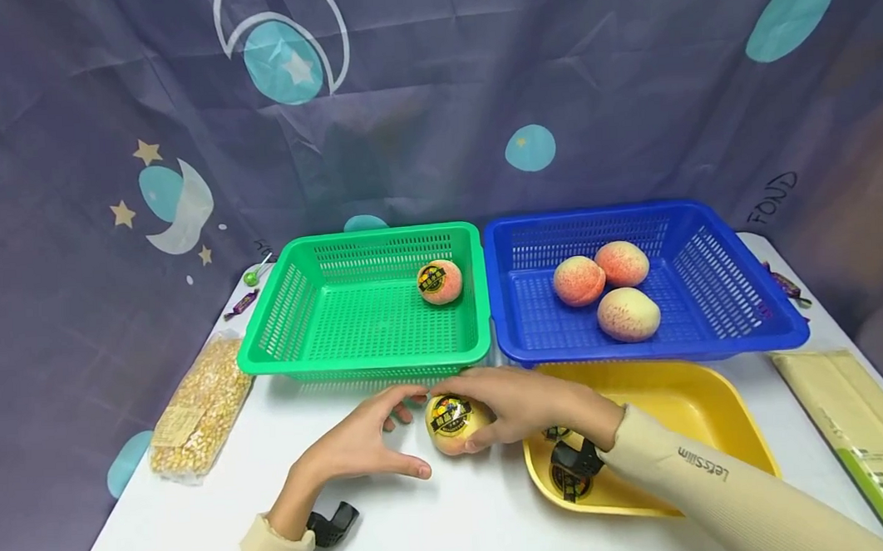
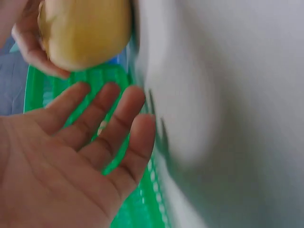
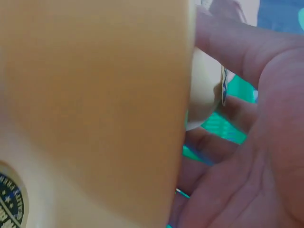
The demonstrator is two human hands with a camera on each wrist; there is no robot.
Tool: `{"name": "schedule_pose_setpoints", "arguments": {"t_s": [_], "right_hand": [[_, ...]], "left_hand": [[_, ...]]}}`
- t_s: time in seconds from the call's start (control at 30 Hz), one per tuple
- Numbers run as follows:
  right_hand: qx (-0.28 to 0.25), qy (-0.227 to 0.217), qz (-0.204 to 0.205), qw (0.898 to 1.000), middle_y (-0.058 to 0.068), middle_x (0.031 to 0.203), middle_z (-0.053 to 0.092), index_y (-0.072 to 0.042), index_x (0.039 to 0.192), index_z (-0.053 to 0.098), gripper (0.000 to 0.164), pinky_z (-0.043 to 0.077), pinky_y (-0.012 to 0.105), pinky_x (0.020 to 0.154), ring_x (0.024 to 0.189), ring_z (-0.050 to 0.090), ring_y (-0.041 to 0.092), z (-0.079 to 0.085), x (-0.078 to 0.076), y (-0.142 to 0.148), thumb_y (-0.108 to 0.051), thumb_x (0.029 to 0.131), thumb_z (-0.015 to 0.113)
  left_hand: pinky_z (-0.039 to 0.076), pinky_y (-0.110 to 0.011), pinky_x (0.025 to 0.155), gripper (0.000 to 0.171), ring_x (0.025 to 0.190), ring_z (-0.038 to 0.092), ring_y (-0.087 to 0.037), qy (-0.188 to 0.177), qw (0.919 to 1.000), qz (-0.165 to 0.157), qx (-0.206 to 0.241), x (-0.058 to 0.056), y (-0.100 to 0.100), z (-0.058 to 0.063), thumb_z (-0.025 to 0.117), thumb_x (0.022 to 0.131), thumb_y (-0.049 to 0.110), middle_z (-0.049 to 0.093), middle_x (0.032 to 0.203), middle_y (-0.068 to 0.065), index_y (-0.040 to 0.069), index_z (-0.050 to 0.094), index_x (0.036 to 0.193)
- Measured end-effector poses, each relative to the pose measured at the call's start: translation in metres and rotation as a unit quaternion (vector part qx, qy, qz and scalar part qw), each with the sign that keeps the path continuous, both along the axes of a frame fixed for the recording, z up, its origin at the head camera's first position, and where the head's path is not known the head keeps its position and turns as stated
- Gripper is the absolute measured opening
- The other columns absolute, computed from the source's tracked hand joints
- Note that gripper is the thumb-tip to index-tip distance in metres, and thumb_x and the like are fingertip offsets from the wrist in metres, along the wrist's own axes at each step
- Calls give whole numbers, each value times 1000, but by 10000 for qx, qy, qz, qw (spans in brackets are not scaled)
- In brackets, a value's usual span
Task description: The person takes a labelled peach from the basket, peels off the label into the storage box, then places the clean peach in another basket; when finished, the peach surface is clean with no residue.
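In front of the green basket (image 1: 361,321), the right hand (image 1: 519,400) pinches a yellow fruit (image 1: 450,437); the left hand (image 1: 356,442), loosely spread, is just beside it; one peach (image 1: 448,283) lies inside the basket, three others (image 1: 623,312) in the blue basket (image 1: 537,320) rightward; more apparently remain in the yellow tub (image 1: 706,403), partly hidden.

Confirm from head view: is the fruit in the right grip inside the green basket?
No, the yellow fruit in the right grip is outside, on the camera's side of the green basket.

the head view is bright, both wrist views are blurred, soft shadows crossing the table (image 2: 275,71).
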State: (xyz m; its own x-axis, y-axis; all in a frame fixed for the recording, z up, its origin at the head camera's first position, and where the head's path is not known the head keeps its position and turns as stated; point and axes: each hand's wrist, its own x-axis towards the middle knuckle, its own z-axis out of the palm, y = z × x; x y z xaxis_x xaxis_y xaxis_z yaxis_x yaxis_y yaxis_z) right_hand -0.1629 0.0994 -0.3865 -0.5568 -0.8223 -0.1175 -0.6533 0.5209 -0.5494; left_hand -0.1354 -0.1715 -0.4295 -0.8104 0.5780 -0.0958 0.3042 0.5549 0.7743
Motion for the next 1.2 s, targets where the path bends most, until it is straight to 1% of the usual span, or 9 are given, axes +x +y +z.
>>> {"name": "schedule_pose_setpoints", "arguments": {"t_s": [0.13, 0.27, 0.4, 0.57, 0.73, 0.83, 0.93, 1.0, 1.2], "right_hand": [[65, 298, -181, 9994, -1, 140, 62, -17, 151, 48, 72, 52, 40, 103, 125, 60, 15, 3, 4, 5, -34, 89, 79], [-81, 362, -183, 9991, 0, 139, 63, -16, 151, 49, 70, 52, 40, 103, 125, 61, 16, 5, 6, 10, -32, 89, 79], [-130, 476, -173, 9986, -1, 142, 61, -17, 151, 49, 69, 51, 42, 106, 128, 60, 17, 10, 10, 16, -29, 90, 79], [-312, 807, -220, 9960, -2, 144, 61, -18, 149, 52, 66, 51, 44, 107, 132, 59, 19, 17, 16, 23, -28, 90, 79], [-576, 1304, -183, 9896, -5, 134, 66, -21, 144, 58, 56, 55, 39, 96, 119, 64, 14, 22, 21, 22, -29, 92, 76], [-818, 1521, -69, 9849, -6, 125, 67, -21, 137, 65, 46, 55, 34, 90, 109, 65, 11, 22, 22, 18, -28, 92, 76], [-1039, 1484, 38, 9834, -6, 120, 65, -21, 128, 71, 37, 55, 31, 89, 109, 64, 10, 21, 21, 13, -25, 92, 76], [-1088, 1413, 104, 9839, -5, 119, 65, -21, 126, 72, 34, 54, 29, 87, 106, 62, 9, 19, 20, 10, -24, 92, 76], [-982, 1307, 204, 9863, -5, 106, 61, -24, 122, 75, 29, 50, 22, 80, 95, 54, 7, 10, 18, 1, -21, 93, 75]], "left_hand": [[50, -31, 91, 94, 110, 57, -13, 161, 9998, 80, -58, -1, 13, -5, 92, 69, 49, 57, 130, 13, 22, 47, 147], [50, -30, 86, 89, 105, 57, -10, 287, 9995, 161, 4, -2, 24, -9, 93, 69, 46, 60, 124, 14, 23, 49, 143], [50, -29, 80, 81, 101, 56, -10, 315, 9991, 159, 243, -5, 31, -12, 94, 70, 42, 63, 121, 13, 23, 53, 137], [45, -26, 76, 74, 101, 54, -11, 258, 9981, 43, 555, -8, 34, -14, 94, 71, 36, 64, 125, 12, 25, 57, 134], [42, -27, 77, 74, 101, 52, -10, 216, 9977, -103, 627, -10, 33, -16, 95, 69, 36, 64, 121, 17, 35, 57, 132], [45, -29, 82, 73, 106, 54, -11, 63, 9965, -224, 800, -12, 32, -16, 94, 71, 34, 64, 124, 16, 36, 58, 134], [47, -30, 89, 72, 114, 55, -11, -77, 9958, -289, 864, -13, 31, -13, 94, 71, 32, 63, 130, 16, 36, 59, 135], [48, -30, 91, 72, 115, 56, -10, -81, 9960, -329, 823, -14, 30, -12, 93, 72, 32, 63, 131, 16, 36, 59, 136], [47, -32, 88, 66, 104, 56, -10, 39, 9972, -453, 594, -15, 32, -10, 93, 72, 39, 64, 114, 16, 36, 59, 128]]}}
